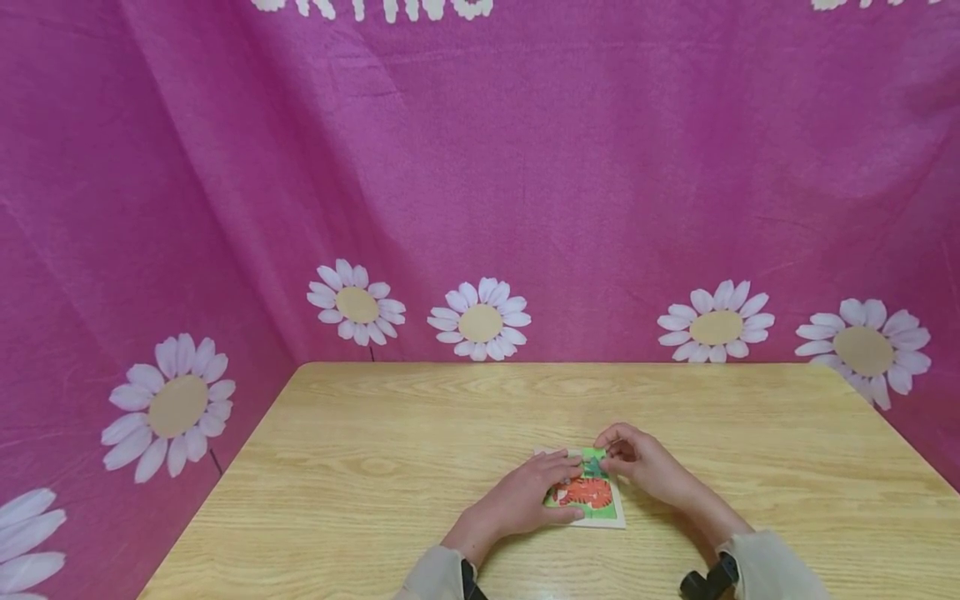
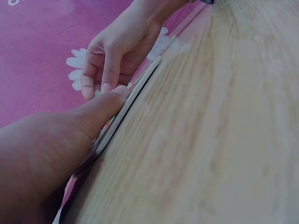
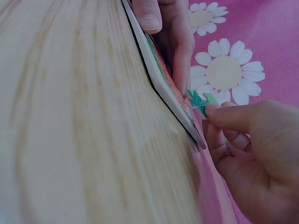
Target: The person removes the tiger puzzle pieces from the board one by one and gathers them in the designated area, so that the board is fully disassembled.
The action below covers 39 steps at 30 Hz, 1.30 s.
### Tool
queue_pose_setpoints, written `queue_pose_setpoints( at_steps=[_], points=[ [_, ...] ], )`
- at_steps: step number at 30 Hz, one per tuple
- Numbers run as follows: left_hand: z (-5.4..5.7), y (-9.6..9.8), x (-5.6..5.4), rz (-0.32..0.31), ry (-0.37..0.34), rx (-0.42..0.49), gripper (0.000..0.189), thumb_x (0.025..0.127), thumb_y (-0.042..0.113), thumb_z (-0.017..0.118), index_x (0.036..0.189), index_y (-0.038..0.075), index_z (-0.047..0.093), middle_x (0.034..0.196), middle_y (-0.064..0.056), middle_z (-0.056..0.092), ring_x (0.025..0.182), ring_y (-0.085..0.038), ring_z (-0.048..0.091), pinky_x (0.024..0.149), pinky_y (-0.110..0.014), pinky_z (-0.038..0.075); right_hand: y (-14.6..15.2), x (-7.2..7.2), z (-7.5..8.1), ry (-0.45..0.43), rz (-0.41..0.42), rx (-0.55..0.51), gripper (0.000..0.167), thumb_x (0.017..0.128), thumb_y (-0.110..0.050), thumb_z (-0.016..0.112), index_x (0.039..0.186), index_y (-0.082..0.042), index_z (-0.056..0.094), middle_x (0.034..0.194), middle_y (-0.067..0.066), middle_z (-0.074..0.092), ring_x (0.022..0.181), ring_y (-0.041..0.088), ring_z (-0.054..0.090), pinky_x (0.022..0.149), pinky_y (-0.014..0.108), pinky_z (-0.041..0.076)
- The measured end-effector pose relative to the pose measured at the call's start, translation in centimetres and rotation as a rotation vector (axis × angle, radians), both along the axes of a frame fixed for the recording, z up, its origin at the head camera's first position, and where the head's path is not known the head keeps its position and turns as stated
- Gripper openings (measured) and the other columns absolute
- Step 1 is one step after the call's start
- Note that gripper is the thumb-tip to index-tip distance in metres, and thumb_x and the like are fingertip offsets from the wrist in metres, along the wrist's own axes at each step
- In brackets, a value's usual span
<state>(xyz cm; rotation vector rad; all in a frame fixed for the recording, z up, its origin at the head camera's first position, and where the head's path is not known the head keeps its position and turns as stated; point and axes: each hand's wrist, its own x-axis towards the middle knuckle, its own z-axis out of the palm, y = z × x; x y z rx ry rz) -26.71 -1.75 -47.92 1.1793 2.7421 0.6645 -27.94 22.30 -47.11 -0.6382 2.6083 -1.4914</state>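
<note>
The left hand (image 1: pixel 528 496) rested across a puzzle (image 1: pixel 588 493) on the worktop (image 1: pixel 360 467), fingers extended, while the right hand (image 1: pixel 647 463) pinched a green piece (image 3: pixel 198 101) at the puzzle's edge

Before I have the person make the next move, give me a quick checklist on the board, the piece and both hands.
1. Green piece pinched by the right hand: ok, between thumb and fingers.
2. Puzzle board resting on the table: ok.
3. Left hand steadying the board: ok, it rests on it.
4. Piece lying flat in the board: not ok, it is tilted up in the right wrist view.
5. Left fingers clear of the piece: cannot tell, they look very close.
6. Piece matching its spot: cannot tell, hands block the view.
</note>
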Motion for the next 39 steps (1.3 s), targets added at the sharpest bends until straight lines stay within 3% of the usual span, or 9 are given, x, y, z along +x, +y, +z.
queue_pose_setpoints(
  at_steps=[8,15,24,39],
  points=[
    [-0.1,0.0,0.0,0.003,0.004,-0.011,0.06,0.092,0.05,0.061,0.144,0.022,0.049,0.155,0.01,0.042,0.148,-0.012,0.032,0.125,-0.037,0.023,0.5,0.4,0.1,0.036,-0.005,-0.019,0.02,0.091,-0.004,0.065,0.108,0.004,0.059,0.104,0.017,0.062,0.086,-0.001,0.058,0.076,0.016,0.054],
    [0.0,0.1,0.0,0.007,-0.016,-0.008,0.06,0.092,0.05,0.062,0.144,0.023,0.049,0.154,0.011,0.042,0.148,-0.012,0.031,0.126,-0.036,0.022,1.4,0.5,-0.2,0.029,-0.034,-0.019,0.017,0.091,-0.002,0.063,0.108,0.002,0.059,0.104,0.016,0.061,0.082,-0.002,0.057,0.065,0.017,0.052],
    [-0.1,0.0,-0.1,0.004,-0.014,-0.005,0.06,0.092,0.05,0.062,0.144,0.024,0.049,0.155,0.012,0.041,0.149,-0.012,0.031,0.126,-0.034,0.022,2.2,0.6,-0.4,0.034,-0.053,-0.026,0.016,0.091,-0.002,0.063,0.106,0.003,0.059,0.108,0.017,0.06,0.084,-0.002,0.056,0.074,0.016,0.053],
    [-0.1,-0.1,-0.1,-0.003,-0.015,0.006,0.06,0.092,0.051,0.061,0.144,0.024,0.049,0.154,0.013,0.042,0.148,-0.011,0.031,0.125,-0.032,0.023,3.6,0.8,-0.5,0.063,-0.077,-0.027,0.017,0.09,-0.001,0.064,0.106,0.003,0.06,0.105,0.015,0.061,0.083,-0.004,0.056,0.073,0.015,0.053]
  ],
)
